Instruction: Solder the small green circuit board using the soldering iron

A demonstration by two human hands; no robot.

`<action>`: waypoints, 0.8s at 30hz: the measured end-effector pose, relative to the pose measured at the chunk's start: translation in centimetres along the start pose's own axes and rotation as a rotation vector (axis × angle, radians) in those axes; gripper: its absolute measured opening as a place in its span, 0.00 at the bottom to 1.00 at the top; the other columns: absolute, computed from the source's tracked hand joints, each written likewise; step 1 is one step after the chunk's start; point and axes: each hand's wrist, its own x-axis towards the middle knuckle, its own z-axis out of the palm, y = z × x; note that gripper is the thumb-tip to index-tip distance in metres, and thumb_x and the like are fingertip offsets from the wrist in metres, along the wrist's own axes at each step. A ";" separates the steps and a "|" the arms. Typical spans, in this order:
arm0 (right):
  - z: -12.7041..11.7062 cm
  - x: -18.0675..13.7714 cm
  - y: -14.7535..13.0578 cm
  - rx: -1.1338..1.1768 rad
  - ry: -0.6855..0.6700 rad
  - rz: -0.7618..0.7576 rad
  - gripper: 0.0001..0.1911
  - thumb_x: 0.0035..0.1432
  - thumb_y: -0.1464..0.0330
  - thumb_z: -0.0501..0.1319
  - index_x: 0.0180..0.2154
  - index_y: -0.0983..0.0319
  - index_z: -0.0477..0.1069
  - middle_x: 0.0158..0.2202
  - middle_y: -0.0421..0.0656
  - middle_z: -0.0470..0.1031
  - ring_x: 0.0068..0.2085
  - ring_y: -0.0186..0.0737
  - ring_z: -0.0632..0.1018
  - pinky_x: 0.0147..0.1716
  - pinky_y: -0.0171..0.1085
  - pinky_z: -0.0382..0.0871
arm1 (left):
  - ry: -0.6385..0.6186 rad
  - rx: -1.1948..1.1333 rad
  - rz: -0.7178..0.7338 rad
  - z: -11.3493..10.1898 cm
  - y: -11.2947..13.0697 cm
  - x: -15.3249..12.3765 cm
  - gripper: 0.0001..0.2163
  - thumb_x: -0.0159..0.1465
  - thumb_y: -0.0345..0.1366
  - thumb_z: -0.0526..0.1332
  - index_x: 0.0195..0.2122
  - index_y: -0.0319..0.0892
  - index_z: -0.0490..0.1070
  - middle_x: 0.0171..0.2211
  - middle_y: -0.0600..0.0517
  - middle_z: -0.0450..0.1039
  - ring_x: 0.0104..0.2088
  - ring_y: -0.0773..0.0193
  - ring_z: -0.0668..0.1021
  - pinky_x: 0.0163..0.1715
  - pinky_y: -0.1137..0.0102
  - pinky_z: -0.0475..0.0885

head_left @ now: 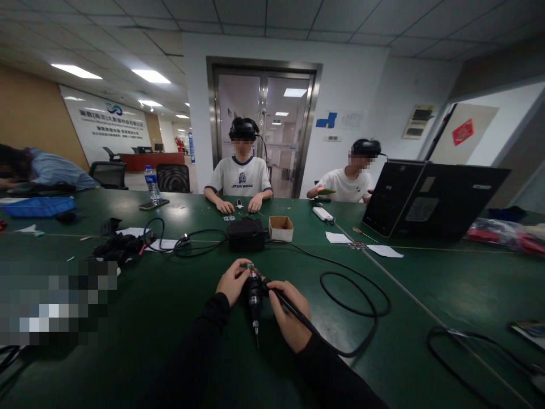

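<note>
Covering black tool point(254, 299), left hand point(231, 282), right hand point(290, 313), top obscured.

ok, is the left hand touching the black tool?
Touching. Head view: left hand curls against the black tool, no gap; right hand grips its other side.

Left of my left hand point(232, 282) the table point(170, 318) lies bare down to its near edge; I can pass there. Right of my right hand point(288, 313) the black cable point(353, 275) from the screwdriver point(254, 295) loops across the surface. Straight ahead the power box point(246, 234) and cardboard box point(281, 228) stand side by side, barring the middle. A cable tangle point(123, 247) crowds the left side, an open laptop point(426, 199) the far right.
</note>
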 end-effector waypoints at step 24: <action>-0.1 0.1 -0.4 -0.010 0.013 -0.023 0.07 0.59 0.72 0.58 0.37 0.59 0.74 0.34 0.42 0.77 0.35 0.39 0.78 0.36 0.36 0.72 | 0.002 0.016 0.014 -0.1 -0.6 0.1 0.12 0.60 0.39 0.59 0.45 0.45 0.68 0.37 0.50 0.80 0.40 0.59 0.80 0.47 0.64 0.70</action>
